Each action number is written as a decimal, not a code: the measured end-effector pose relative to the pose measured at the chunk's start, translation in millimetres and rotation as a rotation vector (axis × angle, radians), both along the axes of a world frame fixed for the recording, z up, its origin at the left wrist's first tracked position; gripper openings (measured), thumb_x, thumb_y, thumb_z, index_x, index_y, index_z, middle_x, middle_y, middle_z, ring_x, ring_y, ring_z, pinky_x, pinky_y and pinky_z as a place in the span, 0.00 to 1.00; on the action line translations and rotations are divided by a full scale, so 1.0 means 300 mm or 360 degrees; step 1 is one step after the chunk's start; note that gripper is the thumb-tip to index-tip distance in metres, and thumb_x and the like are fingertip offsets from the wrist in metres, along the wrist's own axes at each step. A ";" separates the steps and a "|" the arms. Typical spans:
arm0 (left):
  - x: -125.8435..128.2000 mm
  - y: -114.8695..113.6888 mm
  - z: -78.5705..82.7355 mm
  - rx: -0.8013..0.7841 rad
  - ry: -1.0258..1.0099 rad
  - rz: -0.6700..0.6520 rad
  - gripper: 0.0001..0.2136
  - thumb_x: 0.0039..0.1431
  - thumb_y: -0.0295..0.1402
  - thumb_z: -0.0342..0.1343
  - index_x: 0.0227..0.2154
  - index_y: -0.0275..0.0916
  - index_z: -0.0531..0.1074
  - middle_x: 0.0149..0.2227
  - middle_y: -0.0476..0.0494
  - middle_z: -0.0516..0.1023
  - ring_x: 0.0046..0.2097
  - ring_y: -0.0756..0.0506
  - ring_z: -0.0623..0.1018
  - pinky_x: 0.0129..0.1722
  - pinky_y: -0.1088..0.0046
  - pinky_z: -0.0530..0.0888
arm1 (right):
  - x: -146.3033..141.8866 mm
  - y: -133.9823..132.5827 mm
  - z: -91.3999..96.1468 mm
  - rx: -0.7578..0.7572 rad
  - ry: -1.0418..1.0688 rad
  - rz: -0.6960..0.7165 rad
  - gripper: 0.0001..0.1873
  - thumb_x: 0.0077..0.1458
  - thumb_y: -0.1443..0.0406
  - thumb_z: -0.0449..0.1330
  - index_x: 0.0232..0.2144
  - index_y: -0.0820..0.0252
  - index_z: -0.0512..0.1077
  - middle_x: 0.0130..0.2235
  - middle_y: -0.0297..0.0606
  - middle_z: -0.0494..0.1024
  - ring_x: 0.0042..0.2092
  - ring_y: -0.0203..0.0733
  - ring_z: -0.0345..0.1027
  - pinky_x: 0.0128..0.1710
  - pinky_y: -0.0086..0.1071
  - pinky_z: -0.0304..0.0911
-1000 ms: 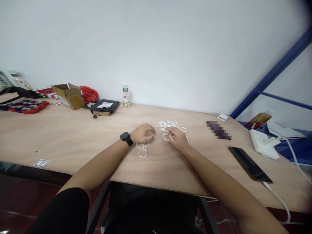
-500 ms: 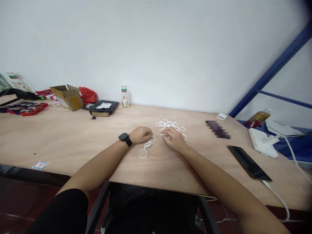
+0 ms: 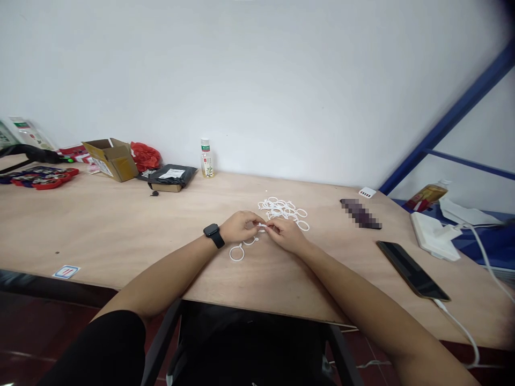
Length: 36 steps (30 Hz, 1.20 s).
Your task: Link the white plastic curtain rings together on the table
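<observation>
Above the middle of the table, my left hand (image 3: 239,227) and my right hand (image 3: 286,234) meet fingertip to fingertip. Both are closed, pinching white plastic rings (image 3: 261,225) between them; the fingers partly hide these. From my left hand a short chain of rings runs toward me, ending in a white ring (image 3: 237,252) that lies flat on the wood. Just beyond my right hand lies a loose pile of white rings (image 3: 284,206), each with a small eyelet. A black watch (image 3: 214,235) is on my left wrist.
On the wooden table (image 3: 132,230), a clear bottle (image 3: 206,160), a black parcel (image 3: 173,175) and an open cardboard box (image 3: 112,160) stand near the wall. To the right are a phone (image 3: 412,269) with its cable, a white power strip (image 3: 434,236) and a blurred-out dark object (image 3: 360,213).
My right hand has left the pile and come to my left hand with a ring. My left hand has shifted slightly right, and the chain's middle now trails below it.
</observation>
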State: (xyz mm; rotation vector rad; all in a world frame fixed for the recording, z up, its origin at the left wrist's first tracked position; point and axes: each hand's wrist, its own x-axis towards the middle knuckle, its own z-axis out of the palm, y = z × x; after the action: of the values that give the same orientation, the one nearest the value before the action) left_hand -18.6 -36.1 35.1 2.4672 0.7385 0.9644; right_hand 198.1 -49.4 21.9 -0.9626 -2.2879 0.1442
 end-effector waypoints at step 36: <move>-0.039 0.064 -0.032 0.0232 0.0312 0.0163 0.03 0.53 0.30 0.56 0.31 0.39 0.73 0.41 0.44 0.79 0.45 0.44 0.76 0.50 0.65 0.68 | 0.011 0.007 0.002 -0.0194 0.0051 -0.0250 0.13 0.59 0.61 0.56 0.42 0.56 0.76 0.35 0.37 0.81 0.36 0.41 0.73 0.37 0.31 0.63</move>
State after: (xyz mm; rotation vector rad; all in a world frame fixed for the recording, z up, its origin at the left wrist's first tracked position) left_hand -30.4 -16.9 25.5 2.7028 0.8947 0.8466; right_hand 201.4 -47.3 22.4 -1.1893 -2.1850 0.2328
